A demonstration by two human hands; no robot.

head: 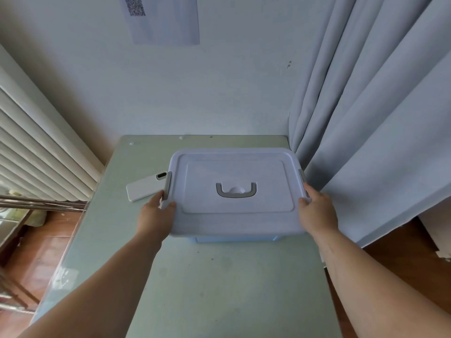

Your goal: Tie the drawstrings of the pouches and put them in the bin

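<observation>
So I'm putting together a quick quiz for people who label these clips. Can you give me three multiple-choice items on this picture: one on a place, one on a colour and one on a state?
1. Where does the white phone lie?
A. on a chair
B. on the table, left of the bin
C. on the floor

2. What colour is the handle on the lid?
A. red
B. green
C. grey

3. What state is the lid in?
A. closed on the bin, with the left hand and right hand gripping the sides
B. leaning on the wall
C. flat on the table beside the bin

Answers:
1 B: the phone rests on the tabletop by the bin's left side.
2 C: the U-shaped handle is grey against the pale lid.
3 A: the lid covers the bin, with a hand at each side.
</observation>
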